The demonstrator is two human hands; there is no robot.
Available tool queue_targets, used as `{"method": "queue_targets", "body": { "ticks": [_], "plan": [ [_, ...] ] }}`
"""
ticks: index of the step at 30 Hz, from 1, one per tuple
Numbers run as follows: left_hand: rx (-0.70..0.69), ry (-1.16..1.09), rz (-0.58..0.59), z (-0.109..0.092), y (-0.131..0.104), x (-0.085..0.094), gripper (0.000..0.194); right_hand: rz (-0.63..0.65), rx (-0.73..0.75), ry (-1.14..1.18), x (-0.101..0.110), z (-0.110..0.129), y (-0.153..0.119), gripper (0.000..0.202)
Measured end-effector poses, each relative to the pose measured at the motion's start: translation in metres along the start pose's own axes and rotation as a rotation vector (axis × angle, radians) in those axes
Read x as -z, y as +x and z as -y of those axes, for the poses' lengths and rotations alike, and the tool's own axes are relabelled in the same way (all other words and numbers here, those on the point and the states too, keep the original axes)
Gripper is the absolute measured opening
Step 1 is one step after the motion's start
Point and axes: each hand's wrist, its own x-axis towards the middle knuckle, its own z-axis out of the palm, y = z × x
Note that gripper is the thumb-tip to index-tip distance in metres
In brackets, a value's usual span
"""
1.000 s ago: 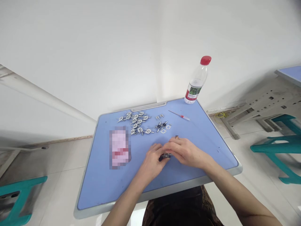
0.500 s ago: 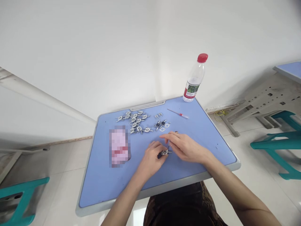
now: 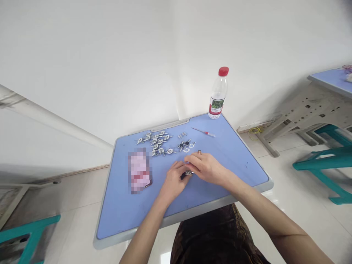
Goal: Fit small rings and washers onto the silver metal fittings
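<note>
Between thumb and fingers, my left hand (image 3: 175, 178) grips a small metal fitting (image 3: 188, 172) low over the blue desk (image 3: 121, 216). My right hand (image 3: 205, 167) is closed at the fitting's right side, its bent fingers meeting over the part; whatever they pinch is hidden. Ahead of my hands lie two fittings with black round centres (image 3: 184, 144) and flat oval metal plates (image 3: 189, 147). To their left is a cluster of similar metal fittings (image 3: 158, 141). A few small metal pins (image 3: 182, 135) rest behind the black-centred pieces.
A screwdriver with a clear and red handle (image 3: 207, 133) lies toward the back right. The red-capped bottle (image 3: 217, 97) stands at the far right corner. A blurred-out phone (image 3: 139, 170) lies on the left. Green stools (image 3: 324, 161) and another desk (image 3: 332, 82) are at the right.
My right hand has moved in against the fitting and its fingers have curled closed. My left hand keeps its grip. The view has shifted slightly.
</note>
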Motion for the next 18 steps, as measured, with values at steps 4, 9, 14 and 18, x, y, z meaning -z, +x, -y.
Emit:
{"method": "queue_targets", "body": {
  "ticks": [4,9,14,18],
  "plan": [
    [-0.015,-0.006,-0.001,0.004,0.000,-0.001,0.019,-0.048,-0.047,0.026,-0.005,-0.003,0.003,0.008],
    [-0.029,0.048,-0.003,0.012,0.002,0.000,0.017,-0.102,-0.167,0.124,-0.008,-0.016,0.002,0.014],
    [-0.037,0.110,-0.056,0.020,0.007,0.004,0.016,-0.088,-0.131,0.205,-0.004,-0.016,0.008,0.028],
    [-0.034,0.052,-0.067,0.024,0.010,0.007,0.014,-0.037,-0.063,0.184,-0.001,-0.014,0.019,0.035]
  ]
}}
